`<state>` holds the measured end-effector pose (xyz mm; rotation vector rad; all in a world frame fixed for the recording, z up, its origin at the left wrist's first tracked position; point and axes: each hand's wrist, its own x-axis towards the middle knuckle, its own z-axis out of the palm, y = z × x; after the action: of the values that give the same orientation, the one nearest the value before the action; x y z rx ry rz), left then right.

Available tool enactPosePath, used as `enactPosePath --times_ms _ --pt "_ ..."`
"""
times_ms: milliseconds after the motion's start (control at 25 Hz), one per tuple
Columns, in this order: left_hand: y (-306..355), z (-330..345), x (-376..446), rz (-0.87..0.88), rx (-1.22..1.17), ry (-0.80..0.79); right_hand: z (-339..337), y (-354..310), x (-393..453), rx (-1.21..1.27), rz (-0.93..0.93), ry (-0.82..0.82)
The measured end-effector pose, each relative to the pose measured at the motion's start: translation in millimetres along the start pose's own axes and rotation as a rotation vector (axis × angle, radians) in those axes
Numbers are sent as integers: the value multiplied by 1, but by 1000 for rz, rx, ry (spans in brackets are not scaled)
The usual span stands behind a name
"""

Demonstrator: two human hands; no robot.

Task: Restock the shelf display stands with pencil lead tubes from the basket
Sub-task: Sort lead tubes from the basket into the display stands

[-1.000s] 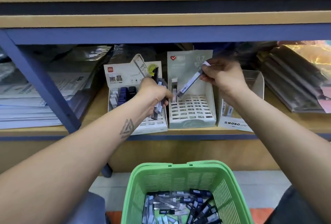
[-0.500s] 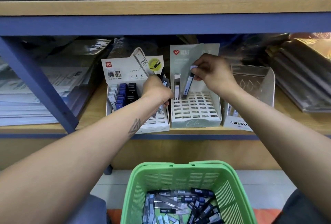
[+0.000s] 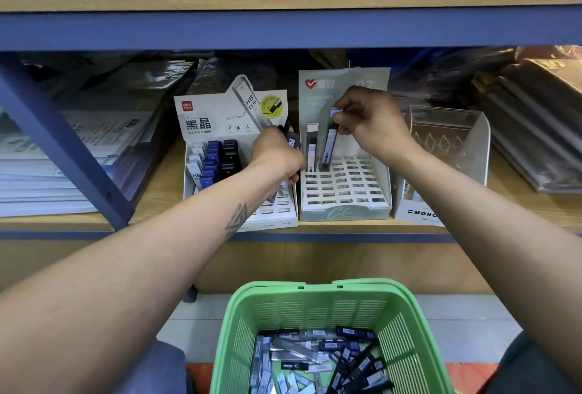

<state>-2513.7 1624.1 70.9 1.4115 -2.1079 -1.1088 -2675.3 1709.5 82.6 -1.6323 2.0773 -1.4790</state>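
Two card display stands sit side by side on the wooden shelf. My right hand (image 3: 368, 122) pinches the top of a dark lead tube (image 3: 329, 147), which stands upright in a back-row slot of the pale green stand (image 3: 346, 211), next to one tube (image 3: 311, 149) standing there. My left hand (image 3: 278, 157) grips a small bundle of lead tubes (image 3: 291, 141) over the white stand (image 3: 217, 119), which holds several white, blue and black tubes (image 3: 214, 160) at its left. Below, the green basket (image 3: 310, 307) holds several loose tubes.
A clear acrylic stand (image 3: 453, 138) stands right of the green one, with a MONO box (image 3: 419, 212) in front of it. Stacks of wrapped paper goods fill both shelf ends. A blue shelf post (image 3: 63, 141) slants at the left; a blue beam runs overhead.
My right hand has brought its tube from a slant above the green stand down to upright in a back slot. My left hand has stayed over the white stand with its bundle.
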Motion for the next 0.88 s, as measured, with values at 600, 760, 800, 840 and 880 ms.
enactPosePath --times_ms 600,760,800,840,880 --pt "-1 0 0 -4 -1 4 -1 2 -4 -39 13 -88" --pt "-1 0 0 -1 -11 5 8 7 -6 -173 -6 -40" --pt "-1 0 0 -2 -10 8 9 6 -6 -202 -12 -35" --pt "-1 0 0 -3 -9 13 10 6 -6 -206 -13 -34" --pt "-1 1 0 -5 -8 18 11 5 -7 -201 -15 -42"
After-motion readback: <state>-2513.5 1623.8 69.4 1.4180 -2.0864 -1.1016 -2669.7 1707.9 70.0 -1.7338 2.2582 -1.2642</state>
